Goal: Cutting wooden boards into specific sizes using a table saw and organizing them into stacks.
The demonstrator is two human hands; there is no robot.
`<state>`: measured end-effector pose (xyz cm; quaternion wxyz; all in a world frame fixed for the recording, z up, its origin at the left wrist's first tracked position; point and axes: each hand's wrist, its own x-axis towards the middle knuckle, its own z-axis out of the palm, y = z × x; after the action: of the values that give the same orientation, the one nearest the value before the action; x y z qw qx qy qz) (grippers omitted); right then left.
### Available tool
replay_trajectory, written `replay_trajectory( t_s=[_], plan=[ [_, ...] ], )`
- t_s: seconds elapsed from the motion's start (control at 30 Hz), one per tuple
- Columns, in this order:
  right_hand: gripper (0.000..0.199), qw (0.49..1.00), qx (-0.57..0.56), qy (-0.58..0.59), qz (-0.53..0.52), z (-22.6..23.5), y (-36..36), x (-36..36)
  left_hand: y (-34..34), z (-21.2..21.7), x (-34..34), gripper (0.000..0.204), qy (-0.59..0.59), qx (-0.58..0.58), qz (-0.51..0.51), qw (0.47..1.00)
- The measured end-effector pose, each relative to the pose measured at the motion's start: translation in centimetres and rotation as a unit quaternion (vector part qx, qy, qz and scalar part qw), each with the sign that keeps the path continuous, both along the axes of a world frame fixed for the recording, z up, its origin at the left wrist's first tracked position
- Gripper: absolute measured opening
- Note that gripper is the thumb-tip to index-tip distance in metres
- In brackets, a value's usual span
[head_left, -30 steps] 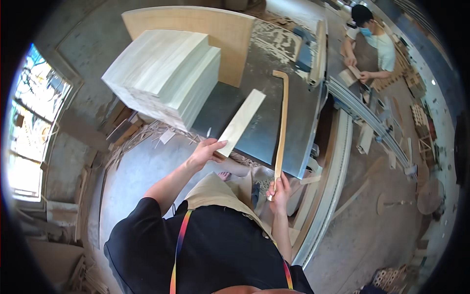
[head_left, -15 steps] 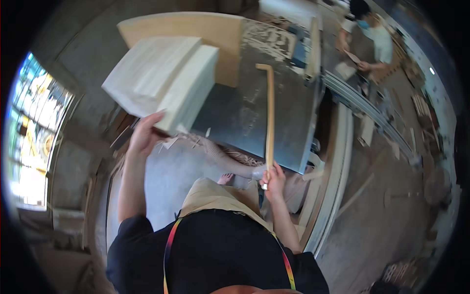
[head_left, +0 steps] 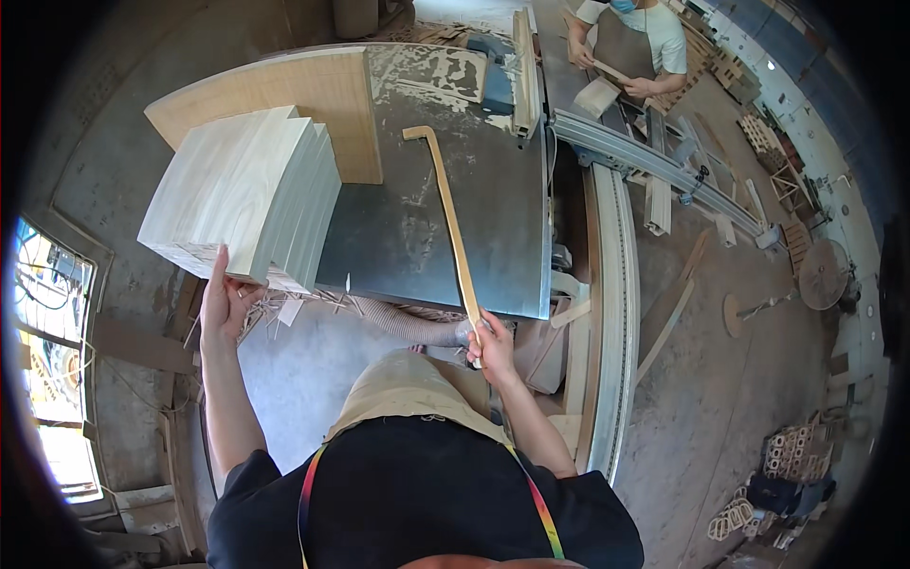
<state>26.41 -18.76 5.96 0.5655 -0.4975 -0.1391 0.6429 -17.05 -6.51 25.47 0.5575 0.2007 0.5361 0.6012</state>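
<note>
At the near left corner of the machine table, pale wooden boards (head_left: pixel 223 180) stand side by side in a stack with slightly stepped edges. My left hand (head_left: pixel 227 302) holds the stack's near lower corner, thumb up against the end face and the other fingers curled by the bottom edge, partly hidden. In my right hand (head_left: pixel 493 349) is the near end of a long, thin wooden stick (head_left: pixel 449 213). The stick slants away over the dark metal tabletop (head_left: pixel 398 251), its far end bent into a short hook to the left.
A curved-top wooden panel (head_left: pixel 313 90) stands behind the boards. Along the table's right runs a metal rail (head_left: pixel 614 313), with a crossing beam (head_left: pixel 664 171). A ribbed hose (head_left: pixel 403 322) passes under the near edge. Far right, a co-worker (head_left: pixel 640 47) holds a wooden piece.
The view has swung, so the table and boards appear farther left. The boards now look more evenly lined up. My left hand stays at their near corner; my right still grips the stick.
</note>
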Motion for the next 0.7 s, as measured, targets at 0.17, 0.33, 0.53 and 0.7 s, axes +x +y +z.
replay_trajectory(
  t_s=[0.17,0.33,0.53,0.7],
  plan=[
    [0.045,1.0,0.006,-0.012,0.01,-0.3,1.0,0.2,-2.2,0.1,-0.2,0.063,0.005,-0.011,-0.053,0.999],
    [0.045,1.0,0.001,-0.006,0.012,-0.3,1.7,-0.2,-2.6,0.5,-0.3,0.067,0.092,-0.048,-0.111,0.988],
    [0.043,1.0,-0.005,-0.012,0.013,-0.2,2.2,-0.8,-1.3,0.6,0.5,0.066,0.042,-0.034,-0.083,0.995],
    [0.043,1.0,-0.006,-0.008,0.012,-0.5,2.5,-0.9,-0.4,0.6,1.3,0.063,0.024,0.001,-0.084,0.996]
  ],
)
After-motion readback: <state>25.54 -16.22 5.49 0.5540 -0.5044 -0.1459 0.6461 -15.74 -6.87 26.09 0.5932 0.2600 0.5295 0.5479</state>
